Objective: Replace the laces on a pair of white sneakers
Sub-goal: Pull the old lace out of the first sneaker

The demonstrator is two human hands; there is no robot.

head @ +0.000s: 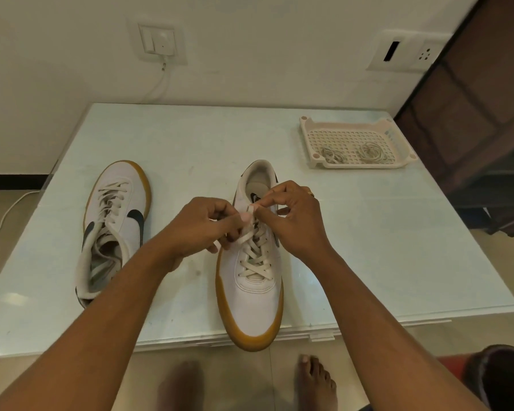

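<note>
Your left hand (204, 229) and right hand (297, 222) each pinch the lace (254, 258) above the sneaker's (255, 304) upper eyelets — its long axis runs straight away from you, toe nearest.

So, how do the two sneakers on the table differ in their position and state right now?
The left sneaker points its toe away from the person; the right sneaker points toward them. The left sneaker lies wholly on the table; the right sneaker's toe juts over the near edge. The left sneaker is untouched, while the left hand and right hand pinch the right sneaker's lace. Both are white with tan soles.
</note>
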